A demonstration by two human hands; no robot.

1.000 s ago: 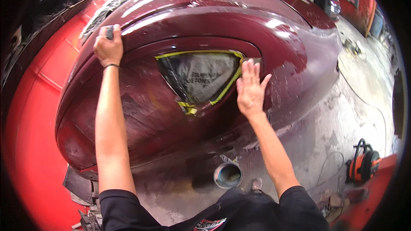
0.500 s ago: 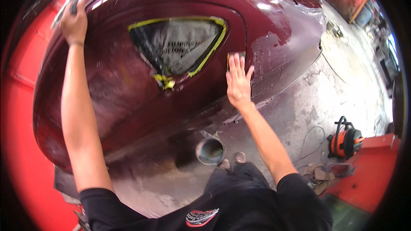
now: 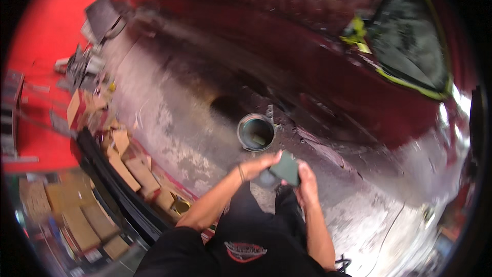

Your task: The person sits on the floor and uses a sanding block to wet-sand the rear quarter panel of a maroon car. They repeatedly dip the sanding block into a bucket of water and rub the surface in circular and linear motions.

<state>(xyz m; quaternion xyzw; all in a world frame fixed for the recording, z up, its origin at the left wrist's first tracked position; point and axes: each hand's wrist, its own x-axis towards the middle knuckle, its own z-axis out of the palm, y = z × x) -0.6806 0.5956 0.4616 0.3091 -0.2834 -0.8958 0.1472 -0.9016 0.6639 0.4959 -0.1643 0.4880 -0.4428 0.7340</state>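
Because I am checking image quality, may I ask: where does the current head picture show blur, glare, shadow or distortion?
In the head view, blur softens the maroon car; head view, bright light whitens the floor at lower right; head view, a dark shadow lies left of the bucket; head view, fisheye distortion, with black corners.

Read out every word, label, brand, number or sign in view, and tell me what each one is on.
No text can be read.
Black shirt: an emblem in red and pale tones, its lettering too blurred to read.
Cardboard boxes, lower left: any markings are too small and blurred.
Window covering: blurred, no lettering can be made out.
Dark green sheet in the hands: no print visible.
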